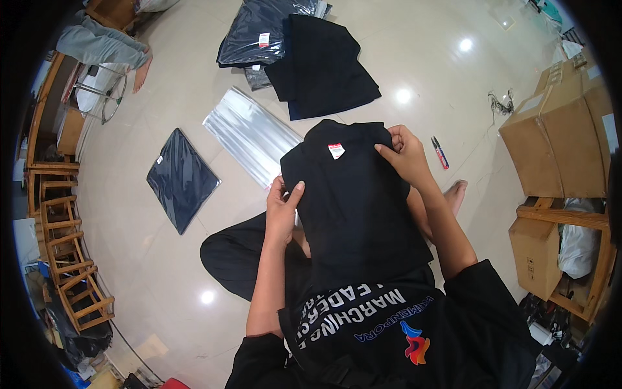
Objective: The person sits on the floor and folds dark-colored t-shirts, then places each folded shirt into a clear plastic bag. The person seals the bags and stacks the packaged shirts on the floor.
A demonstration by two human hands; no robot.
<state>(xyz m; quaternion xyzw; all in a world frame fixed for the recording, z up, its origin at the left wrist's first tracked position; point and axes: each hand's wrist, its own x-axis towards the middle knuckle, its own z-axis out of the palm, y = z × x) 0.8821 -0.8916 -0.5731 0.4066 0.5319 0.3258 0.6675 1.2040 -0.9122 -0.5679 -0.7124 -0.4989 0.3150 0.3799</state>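
A folded black garment (359, 204) with a red and white tag (336, 150) spans the space between my hands, over my crossed legs. My left hand (284, 206) pinches its left edge between thumb and fingers. At its upper right corner, my right hand (402, 150) grips the fabric the same way. Clear plastic bags (252, 133) lie in a flat stack just beyond, partly hidden by the garment. To the left rests a dark folded garment in clear plastic (182, 180). Thread snips (440, 153) with red and blue handles lie on the floor to the right.
Loose black garments (325, 68) lie ahead beside a pile of bagged garments (257, 34). Cardboard boxes (549, 141) stand at the right, near tangled thread (500, 103). Wooden racks (73, 257) line the left side. Another person's leg (104, 44) and a metal-framed stool (114, 95) are upper left.
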